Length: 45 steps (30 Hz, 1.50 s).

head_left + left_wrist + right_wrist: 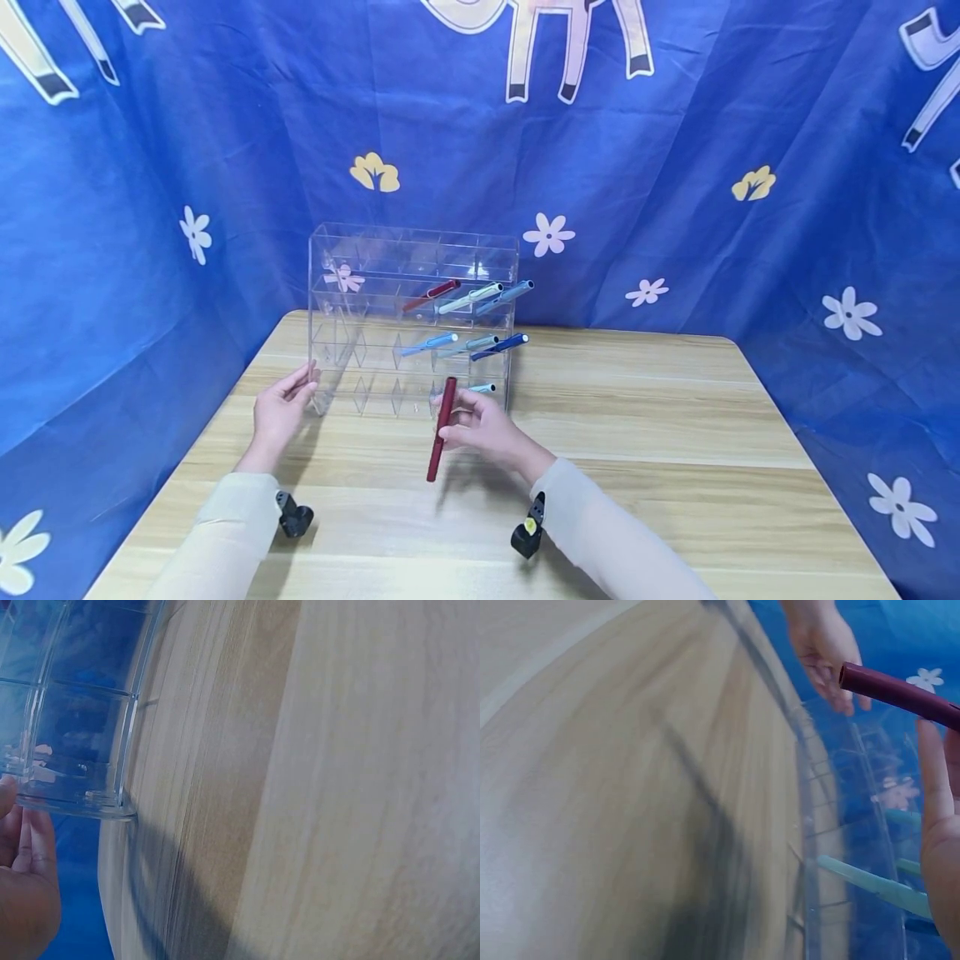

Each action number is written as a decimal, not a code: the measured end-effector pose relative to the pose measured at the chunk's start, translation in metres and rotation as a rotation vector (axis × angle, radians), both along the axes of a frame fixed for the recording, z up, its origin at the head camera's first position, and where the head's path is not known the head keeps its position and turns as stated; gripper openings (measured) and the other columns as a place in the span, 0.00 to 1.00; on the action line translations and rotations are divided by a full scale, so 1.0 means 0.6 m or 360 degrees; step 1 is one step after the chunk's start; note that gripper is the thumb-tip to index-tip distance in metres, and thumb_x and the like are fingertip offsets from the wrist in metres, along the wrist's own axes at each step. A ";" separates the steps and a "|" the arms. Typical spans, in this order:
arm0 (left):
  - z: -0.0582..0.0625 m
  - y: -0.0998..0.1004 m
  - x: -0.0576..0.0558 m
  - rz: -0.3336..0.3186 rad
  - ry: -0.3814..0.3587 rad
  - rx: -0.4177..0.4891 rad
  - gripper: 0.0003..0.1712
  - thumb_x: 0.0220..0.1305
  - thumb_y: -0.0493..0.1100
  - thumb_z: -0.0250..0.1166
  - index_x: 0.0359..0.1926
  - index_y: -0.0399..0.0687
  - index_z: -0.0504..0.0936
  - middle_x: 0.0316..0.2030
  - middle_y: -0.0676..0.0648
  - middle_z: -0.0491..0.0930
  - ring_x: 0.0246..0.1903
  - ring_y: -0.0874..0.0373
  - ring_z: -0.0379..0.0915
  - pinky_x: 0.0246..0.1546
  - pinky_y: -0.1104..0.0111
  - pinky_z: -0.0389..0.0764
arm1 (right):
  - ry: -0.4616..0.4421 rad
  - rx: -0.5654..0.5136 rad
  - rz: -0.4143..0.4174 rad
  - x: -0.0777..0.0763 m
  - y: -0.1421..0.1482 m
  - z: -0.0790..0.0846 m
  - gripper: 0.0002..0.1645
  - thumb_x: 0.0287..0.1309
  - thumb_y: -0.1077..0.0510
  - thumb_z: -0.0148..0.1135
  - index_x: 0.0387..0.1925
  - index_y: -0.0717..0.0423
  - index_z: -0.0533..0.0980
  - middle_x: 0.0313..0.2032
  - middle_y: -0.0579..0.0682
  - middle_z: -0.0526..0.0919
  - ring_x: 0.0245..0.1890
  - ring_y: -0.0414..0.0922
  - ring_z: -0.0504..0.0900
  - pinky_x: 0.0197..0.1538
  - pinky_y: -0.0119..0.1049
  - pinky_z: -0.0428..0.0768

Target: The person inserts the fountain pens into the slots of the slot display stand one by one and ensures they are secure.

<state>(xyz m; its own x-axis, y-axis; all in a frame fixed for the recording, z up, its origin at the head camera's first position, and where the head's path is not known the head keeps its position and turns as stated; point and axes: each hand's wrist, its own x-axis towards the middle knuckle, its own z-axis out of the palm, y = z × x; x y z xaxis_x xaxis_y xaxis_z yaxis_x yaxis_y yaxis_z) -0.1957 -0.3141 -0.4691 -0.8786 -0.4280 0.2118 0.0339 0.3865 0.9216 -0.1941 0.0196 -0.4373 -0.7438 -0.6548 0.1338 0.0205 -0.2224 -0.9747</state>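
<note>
A clear acrylic pen rack with rows of compartments stands on the wooden table. At its lower left side, my left hand grips the side wall between thumb and fingers, as the left wrist view also shows. In front of the rack, my right hand holds a dark red pen, tilted nearly upright in the head view. Several pens stick out of the rack's right half. Among them are another dark red pen, a dark blue pen and a pale pen behind the right hand.
The wooden table extends to both sides and in front of the rack. A blue patterned curtain hangs behind and along both sides. Small black cameras sit at both wrists, close above the tabletop.
</note>
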 end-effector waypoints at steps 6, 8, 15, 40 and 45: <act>-0.001 -0.002 0.001 -0.0005 -0.0011 -0.0006 0.22 0.65 0.32 0.60 0.60 0.36 0.73 0.52 0.34 0.74 0.32 0.85 0.70 0.41 0.85 0.76 | 0.0025 -0.0150 -0.0293 -0.007 0.017 0.017 0.23 0.53 0.78 0.60 0.51 0.74 0.67 0.42 0.55 0.77 0.38 0.44 0.82 0.43 0.45 0.85; 0.000 -0.002 0.001 -0.0006 -0.0012 -0.0015 0.22 0.65 0.32 0.60 0.60 0.36 0.73 0.52 0.34 0.74 0.33 0.85 0.70 0.42 0.85 0.76 | 0.0027 -0.0191 -0.0401 -0.009 0.024 0.023 0.22 0.52 0.78 0.60 0.49 0.72 0.67 0.43 0.54 0.78 0.40 0.45 0.82 0.44 0.44 0.85; 0.000 -0.001 0.002 0.0000 -0.0011 -0.0023 0.21 0.65 0.33 0.60 0.60 0.36 0.73 0.52 0.34 0.74 0.32 0.85 0.70 0.41 0.85 0.76 | 0.0124 -0.0212 -0.0756 -0.026 0.055 0.031 0.19 0.49 0.77 0.64 0.42 0.67 0.69 0.36 0.52 0.80 0.35 0.41 0.81 0.40 0.39 0.86; -0.001 0.001 0.003 -0.0019 0.0024 -0.0001 0.22 0.65 0.32 0.60 0.60 0.35 0.72 0.52 0.34 0.74 0.33 0.85 0.71 0.41 0.85 0.76 | 0.0265 -0.0041 -0.1378 -0.055 0.109 -0.023 0.19 0.46 0.73 0.71 0.38 0.70 0.71 0.34 0.54 0.81 0.37 0.43 0.83 0.37 0.31 0.85; 0.001 0.003 0.004 -0.0029 0.0028 -0.0001 0.22 0.65 0.31 0.60 0.60 0.35 0.72 0.51 0.34 0.74 0.34 0.84 0.71 0.41 0.85 0.76 | 0.0362 0.0094 -0.1383 -0.035 0.106 -0.007 0.18 0.46 0.73 0.71 0.39 0.75 0.73 0.35 0.61 0.82 0.37 0.56 0.82 0.38 0.28 0.84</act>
<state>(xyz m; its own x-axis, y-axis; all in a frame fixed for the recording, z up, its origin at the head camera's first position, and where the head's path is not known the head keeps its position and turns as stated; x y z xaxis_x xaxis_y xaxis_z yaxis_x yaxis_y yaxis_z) -0.1931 -0.3123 -0.4682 -0.8824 -0.4119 0.2274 0.0571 0.3861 0.9207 -0.2153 0.0832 -0.4417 -0.9396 0.1158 0.3221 -0.3263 -0.0192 -0.9451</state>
